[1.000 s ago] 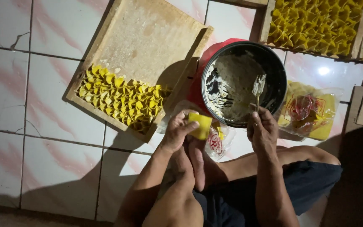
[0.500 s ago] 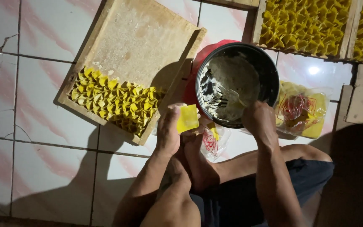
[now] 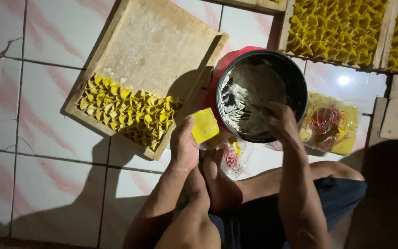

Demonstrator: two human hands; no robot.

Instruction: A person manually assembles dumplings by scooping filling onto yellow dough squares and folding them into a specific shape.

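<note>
Both arms are bare all the way up, no sleeves, no watch, no rings or gloves on the left hand (image 3: 184, 148) or the right hand (image 3: 279, 122). Legs are bare from the knee down, feet bare too. Only clothing showing is a pair of dark blue shorts (image 3: 295, 207), plain fabric.

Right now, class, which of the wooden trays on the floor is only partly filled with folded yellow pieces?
The large wooden tray beside the left hand: its folded yellow pieces cover only the near end, leaving bare board. The trays at the top right look packed full.
</note>
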